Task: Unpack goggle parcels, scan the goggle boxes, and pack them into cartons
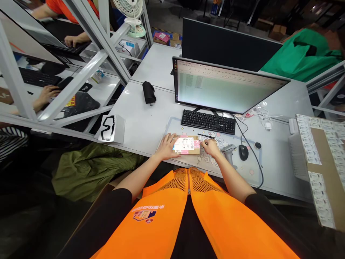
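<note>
A small cardboard parcel (185, 145) lies flat on a printed desk mat (250, 169), with a white barcode label and pink strips on top. My left hand (167, 145) rests palm-down against its left end, fingers spread over the label's edge. My right hand (210, 147) touches the parcel's right end, its fingertips bunched near the pink strip. I cannot tell whether those fingers pinch anything. A black pen (206, 136) lies just beyond the parcel. A handheld barcode scanner (229, 153) stands to the right of my right hand.
A black keyboard (208, 121), lit monitor (229, 86) and black mouse (243, 153) sit close by. A labelled cardboard sheet (323, 162) stands at the right. Co-workers' hands (47, 95) type beyond a white metal frame (86, 61) at the left.
</note>
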Motion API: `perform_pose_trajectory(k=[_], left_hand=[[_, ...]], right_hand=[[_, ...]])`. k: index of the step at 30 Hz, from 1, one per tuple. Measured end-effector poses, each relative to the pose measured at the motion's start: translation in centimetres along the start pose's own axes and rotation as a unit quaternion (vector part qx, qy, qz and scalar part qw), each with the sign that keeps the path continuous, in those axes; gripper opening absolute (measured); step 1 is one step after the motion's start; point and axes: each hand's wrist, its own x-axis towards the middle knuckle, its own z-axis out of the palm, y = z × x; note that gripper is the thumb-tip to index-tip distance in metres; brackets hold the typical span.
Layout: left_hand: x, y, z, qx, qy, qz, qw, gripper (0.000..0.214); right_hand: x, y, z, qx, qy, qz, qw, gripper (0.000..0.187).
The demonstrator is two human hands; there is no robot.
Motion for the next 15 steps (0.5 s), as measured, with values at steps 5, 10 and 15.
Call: perform_pose_trajectory(k=[5, 10, 15], left_hand=[[0.1, 0.1, -0.3, 0.000, 0.000, -0.009, 1.000, 0.120], [0.0, 1.5, -0.6, 0.028, 0.002, -0.027, 0.999, 0.118], [-1.2, 2.8, -1.2, 0.037, 0.013, -0.081, 0.996, 0.118]], right_hand=[[-2.3, 1.1, 0.1, 0.048, -0.076, -0.022, 0.996, 0.042], [-5.1, 2.7, 0.5, 0.143, -0.121, 0.016, 0.982, 0.044], [-6.0, 3.7, 0.3, 0.200, -0.061, 0.054, 0.976, 0.044]])
